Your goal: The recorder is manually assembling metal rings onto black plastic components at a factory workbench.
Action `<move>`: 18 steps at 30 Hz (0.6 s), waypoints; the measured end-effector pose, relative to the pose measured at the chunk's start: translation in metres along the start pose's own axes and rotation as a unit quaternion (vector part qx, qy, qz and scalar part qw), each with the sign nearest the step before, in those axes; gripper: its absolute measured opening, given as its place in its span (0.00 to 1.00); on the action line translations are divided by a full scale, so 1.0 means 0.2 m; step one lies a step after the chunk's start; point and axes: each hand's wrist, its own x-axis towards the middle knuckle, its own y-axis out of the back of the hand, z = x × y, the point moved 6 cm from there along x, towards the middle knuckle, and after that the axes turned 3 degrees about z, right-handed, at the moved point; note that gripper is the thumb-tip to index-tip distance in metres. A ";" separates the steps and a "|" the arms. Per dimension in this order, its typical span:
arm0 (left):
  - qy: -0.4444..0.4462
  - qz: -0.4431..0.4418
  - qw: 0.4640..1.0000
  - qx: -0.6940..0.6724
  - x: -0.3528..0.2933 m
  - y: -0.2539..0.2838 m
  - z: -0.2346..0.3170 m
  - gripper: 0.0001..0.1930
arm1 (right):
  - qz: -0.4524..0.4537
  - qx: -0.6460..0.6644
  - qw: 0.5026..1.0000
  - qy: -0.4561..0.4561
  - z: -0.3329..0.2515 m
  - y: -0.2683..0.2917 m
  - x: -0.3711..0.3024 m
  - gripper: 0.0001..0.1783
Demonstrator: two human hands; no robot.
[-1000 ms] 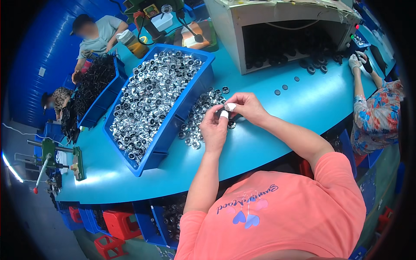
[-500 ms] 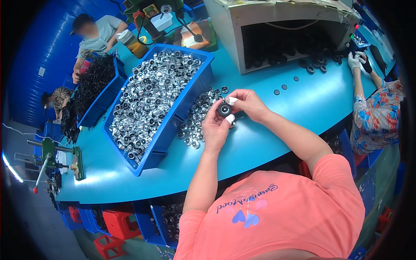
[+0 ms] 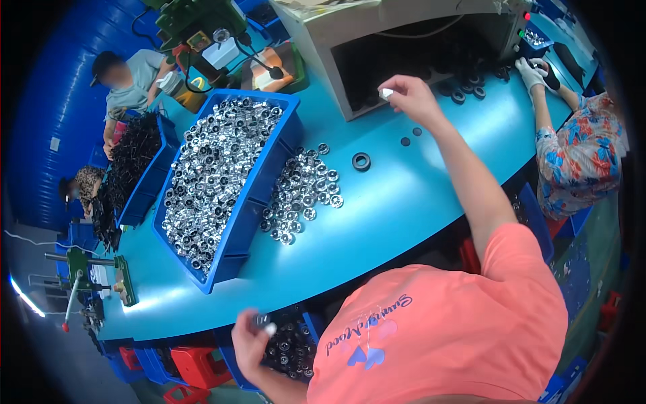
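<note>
My left hand (image 3: 249, 347), low beside the table's near edge, is closed around a small black wheel (image 3: 261, 321); motion blurs it a little. Below it, a blue bin holds several dark wheels (image 3: 291, 350). My right hand (image 3: 412, 99) is raised before the dark opening of a pale box-shaped cabinet, thumb and fingers pinched together, with white tape on a fingertip. Whether anything is in that pinch cannot be made out. A black rubber ring (image 3: 361, 161) lies on the table between my arms, beside a spread of shiny clear-and-silver hubs (image 3: 306, 185).
A large blue crate (image 3: 229, 266) full of shiny hubs stands on the turquoise table (image 3: 377, 215). The cabinet (image 3: 303, 40) is at the back, with black rings (image 3: 468, 92) by its mouth. Small dark discs (image 3: 410, 137) lie nearby. Co-workers sit left and right; a green lever press (image 3: 81, 269) is far left.
My hands have parted from the wheel they both held. The left went down past the table edge with a black wheel; the right rose toward the cabinet. The view has shifted slightly.
</note>
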 end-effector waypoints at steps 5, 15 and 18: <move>0.175 0.020 0.960 0.219 -0.52 0.03 -0.73 0.32 | -0.143 -0.131 0.978 0.082 -0.07 -0.09 -0.09 0.13; -0.240 0.017 0.937 -0.252 0.24 -0.17 0.83 0.18 | -0.247 -0.225 0.930 0.155 -0.05 -0.41 -0.39 0.27; -0.194 -0.093 0.873 -0.438 0.47 -0.34 1.16 0.19 | -0.232 -0.112 0.946 0.198 -0.21 -0.43 -0.48 0.25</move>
